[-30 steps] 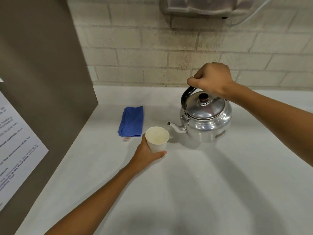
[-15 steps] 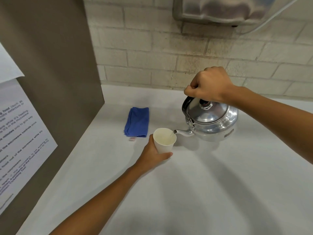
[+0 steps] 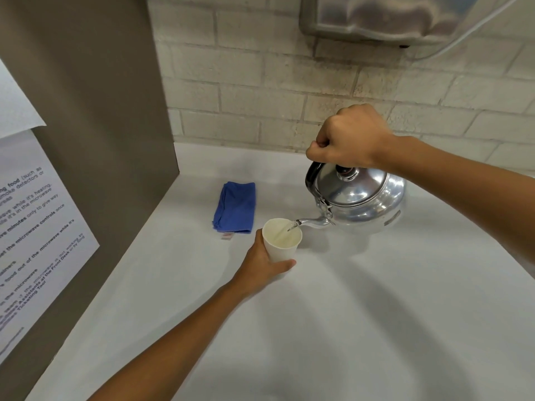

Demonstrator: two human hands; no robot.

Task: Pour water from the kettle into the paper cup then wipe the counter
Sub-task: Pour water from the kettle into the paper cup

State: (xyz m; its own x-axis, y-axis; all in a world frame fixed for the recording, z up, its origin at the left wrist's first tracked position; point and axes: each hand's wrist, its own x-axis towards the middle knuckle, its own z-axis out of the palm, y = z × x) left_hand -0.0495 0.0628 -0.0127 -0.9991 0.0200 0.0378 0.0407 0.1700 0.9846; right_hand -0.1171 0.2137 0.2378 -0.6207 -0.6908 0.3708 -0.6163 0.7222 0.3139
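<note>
A shiny metal kettle (image 3: 362, 201) is tilted to the left above the white counter (image 3: 362, 314), its spout over the rim of a white paper cup (image 3: 282, 241). A thin stream of water runs from the spout into the cup, which holds some water. My right hand (image 3: 350, 138) is closed around the kettle's black handle from above. My left hand (image 3: 260, 263) grips the cup's side near its base and holds it upright on the counter. A folded blue cloth (image 3: 236, 206) lies flat behind and to the left of the cup.
A brown panel (image 3: 95, 125) with a printed paper notice (image 3: 31, 235) walls off the counter's left side. A brick wall (image 3: 260, 91) runs along the back, with a grey metal fixture (image 3: 390, 15) mounted high on it above the kettle.
The kettle was lifted off the counter and tipped left until its spout reached the cup; water now flows into the cup. My left hand kept hold of the cup.
</note>
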